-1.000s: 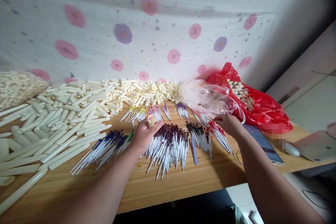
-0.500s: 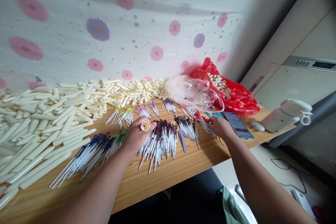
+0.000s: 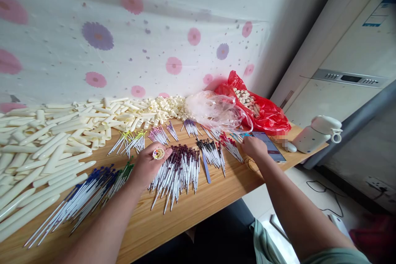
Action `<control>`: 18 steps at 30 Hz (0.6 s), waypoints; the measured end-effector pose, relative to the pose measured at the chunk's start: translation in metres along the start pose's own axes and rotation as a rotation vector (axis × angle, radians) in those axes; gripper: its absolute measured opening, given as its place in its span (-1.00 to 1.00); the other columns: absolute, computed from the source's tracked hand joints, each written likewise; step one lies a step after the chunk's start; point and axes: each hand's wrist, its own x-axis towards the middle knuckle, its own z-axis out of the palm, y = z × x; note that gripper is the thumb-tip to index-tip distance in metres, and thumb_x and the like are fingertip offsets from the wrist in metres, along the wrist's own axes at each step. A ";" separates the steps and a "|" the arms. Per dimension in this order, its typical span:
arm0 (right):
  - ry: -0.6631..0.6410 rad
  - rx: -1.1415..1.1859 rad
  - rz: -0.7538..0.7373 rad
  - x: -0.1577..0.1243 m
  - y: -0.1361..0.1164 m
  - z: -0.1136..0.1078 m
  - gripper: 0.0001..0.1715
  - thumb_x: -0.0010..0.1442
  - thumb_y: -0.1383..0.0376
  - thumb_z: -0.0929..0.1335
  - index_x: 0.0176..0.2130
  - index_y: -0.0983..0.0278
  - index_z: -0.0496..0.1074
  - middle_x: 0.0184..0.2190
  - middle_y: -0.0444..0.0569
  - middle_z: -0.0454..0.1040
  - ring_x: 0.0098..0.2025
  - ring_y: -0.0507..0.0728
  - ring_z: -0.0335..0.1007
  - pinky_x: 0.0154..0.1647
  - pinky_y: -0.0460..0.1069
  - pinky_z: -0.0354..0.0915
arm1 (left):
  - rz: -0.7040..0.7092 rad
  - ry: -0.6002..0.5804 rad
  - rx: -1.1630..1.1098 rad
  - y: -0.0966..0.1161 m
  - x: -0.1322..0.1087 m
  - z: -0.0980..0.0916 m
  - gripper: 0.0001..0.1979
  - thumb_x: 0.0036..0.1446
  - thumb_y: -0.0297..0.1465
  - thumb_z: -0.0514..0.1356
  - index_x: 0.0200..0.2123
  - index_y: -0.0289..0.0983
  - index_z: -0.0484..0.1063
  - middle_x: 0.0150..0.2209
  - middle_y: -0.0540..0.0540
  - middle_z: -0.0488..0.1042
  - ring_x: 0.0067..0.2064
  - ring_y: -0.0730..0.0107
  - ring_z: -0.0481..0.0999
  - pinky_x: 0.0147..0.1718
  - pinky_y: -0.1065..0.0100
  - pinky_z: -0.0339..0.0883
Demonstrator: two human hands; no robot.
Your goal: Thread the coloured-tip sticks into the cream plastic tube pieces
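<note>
My left hand (image 3: 148, 163) is closed around a multicolour pen barrel (image 3: 158, 154). Its round cream end faces me, with several coloured tips in it. Just right of that hand lie brown-tipped pen refills (image 3: 177, 169) in a thick fanned pile. My right hand (image 3: 254, 147) is closed at the light-blue-tipped refills (image 3: 239, 137), beside the phone; its fingertips are hidden, so what they hold cannot be made out. Red-tipped refills (image 3: 231, 147) and black-tipped refills (image 3: 210, 152) lie to its left. Behind my left hand are yellow-tipped refills (image 3: 128, 141) and pink-tipped refills (image 3: 159, 135).
Cream pen tubes (image 3: 55, 140) are heaped along the left and back. Blue-tipped refills (image 3: 83, 189) lie at the front left. A clear plastic bag (image 3: 213, 109), a red bag (image 3: 274, 117), a phone (image 3: 272, 148) and a white bottle (image 3: 314, 134) stand or lie toward the right.
My right hand has gone from the red-tipped refills to the light-blue ones. My left hand still holds the pen barrel. The whole view has shifted to the right.
</note>
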 end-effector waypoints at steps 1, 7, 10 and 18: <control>0.001 -0.007 0.005 0.000 -0.002 0.001 -0.66 0.17 0.28 0.21 -0.21 0.35 0.49 -0.21 0.24 0.52 -0.17 0.25 0.48 -0.27 0.01 0.28 | -0.009 -0.002 0.007 0.000 0.000 0.000 -0.69 0.07 -0.24 0.16 -0.59 -0.26 0.19 -0.57 0.10 0.17 -0.49 0.49 0.16 -0.44 0.43 0.07; 0.017 -0.014 -0.056 -0.002 -0.009 -0.001 -0.69 0.16 0.27 0.23 -0.24 0.38 0.48 -0.22 0.27 0.52 -0.16 0.25 0.48 -0.23 0.02 0.28 | -0.028 -0.008 0.011 0.001 0.000 0.000 -0.69 0.06 -0.20 0.16 -0.58 -0.26 0.21 -0.60 0.10 0.17 -0.52 0.49 0.15 -0.48 0.42 0.06; 0.042 -0.002 -0.096 -0.007 -0.006 -0.007 -0.74 0.10 0.35 0.24 -0.29 0.37 0.49 -0.25 0.25 0.52 -0.19 0.25 0.48 -0.27 0.01 0.26 | -0.014 0.003 0.009 0.001 -0.001 0.000 -0.68 0.06 -0.21 0.17 -0.59 -0.26 0.21 -0.60 0.09 0.17 -0.51 0.49 0.14 -0.48 0.42 0.06; 0.111 0.231 -0.316 -0.040 -0.026 -0.049 -0.81 0.01 0.34 0.27 -0.35 0.28 0.45 -0.45 -0.05 0.51 -0.41 0.06 0.40 -0.45 -0.11 0.17 | -0.026 -0.029 -0.175 0.010 -0.003 0.004 -0.72 0.08 -0.23 0.16 -0.55 -0.29 0.38 -0.55 0.01 0.38 -0.44 0.43 0.36 -0.38 0.39 0.22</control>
